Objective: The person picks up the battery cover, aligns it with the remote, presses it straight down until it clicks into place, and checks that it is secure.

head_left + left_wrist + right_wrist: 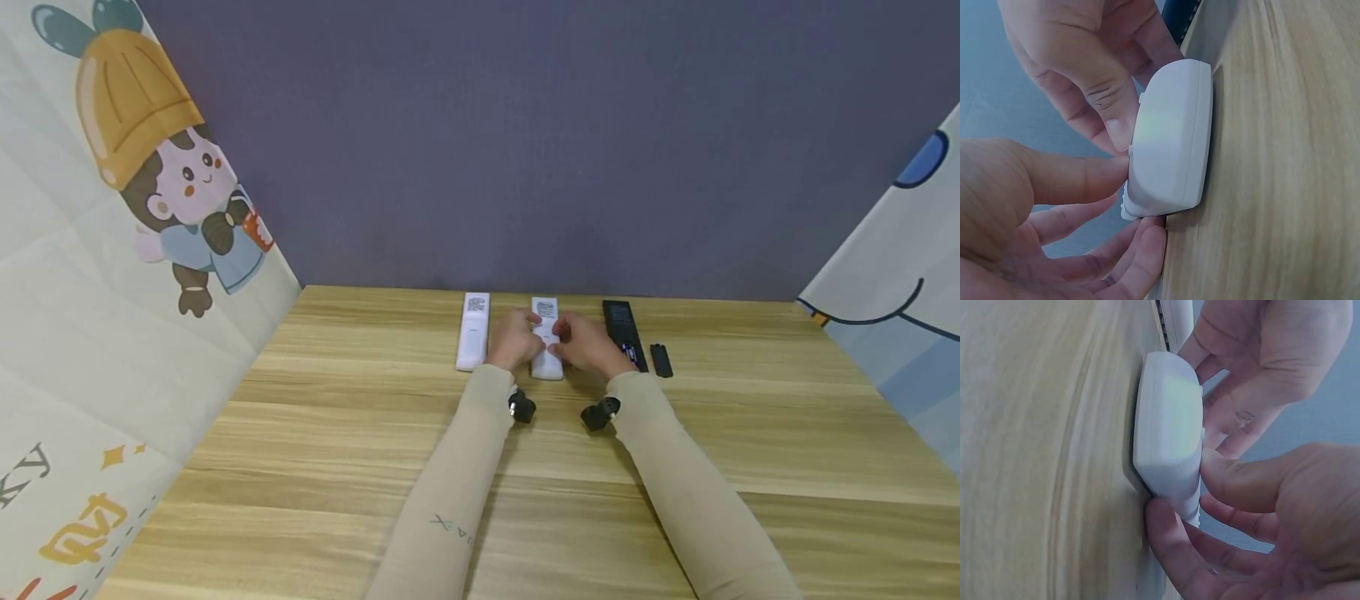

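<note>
In the head view, a white remote point(547, 367) lies back side up on the wooden table between both hands. My left hand point(513, 340) grips its left side and my right hand point(590, 345) its right side. The left wrist view shows the end of the white remote point(1169, 134), my left hand point(1041, 212) with the thumb on the back and fingers at the side edge. In the right wrist view, my right hand point(1260, 519) has its thumb on the back of the white remote point(1166, 415) and a fingertip at its lower edge.
Another white remote point(472, 333) lies left of my left hand. Right of my right hand is a black remote point(621, 321) with its battery compartment uncovered, beside a small black cover point(661, 360). A dark panel point(525, 150) stands behind the table point(337, 433).
</note>
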{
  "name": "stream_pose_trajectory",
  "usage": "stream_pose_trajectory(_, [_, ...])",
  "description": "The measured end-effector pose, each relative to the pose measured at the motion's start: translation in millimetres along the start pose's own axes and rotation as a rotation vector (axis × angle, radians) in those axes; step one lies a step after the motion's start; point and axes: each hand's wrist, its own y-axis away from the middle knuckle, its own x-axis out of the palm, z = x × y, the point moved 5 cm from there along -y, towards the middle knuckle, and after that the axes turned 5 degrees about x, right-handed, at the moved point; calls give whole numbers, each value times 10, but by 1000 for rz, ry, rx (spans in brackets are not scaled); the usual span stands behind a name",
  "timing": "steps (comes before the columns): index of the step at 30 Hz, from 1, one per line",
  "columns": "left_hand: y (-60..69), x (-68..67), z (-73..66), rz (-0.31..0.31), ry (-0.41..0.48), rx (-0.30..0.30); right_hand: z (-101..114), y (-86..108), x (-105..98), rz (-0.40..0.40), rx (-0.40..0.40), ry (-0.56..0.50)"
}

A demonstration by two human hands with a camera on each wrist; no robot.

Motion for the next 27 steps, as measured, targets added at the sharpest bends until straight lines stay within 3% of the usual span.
stream_pose_trajectory(10, [19,14,5,10,1,13,41,45,19,-3,-32,45])
stream_pose_trajectory(20, [-14,14,-6,4,27,15,97,81,-27,-39,-117,149])
stream_pose_trajectory(27, [-37,21,-26,-1,38,-2,67,138,-27,67,-130,186])
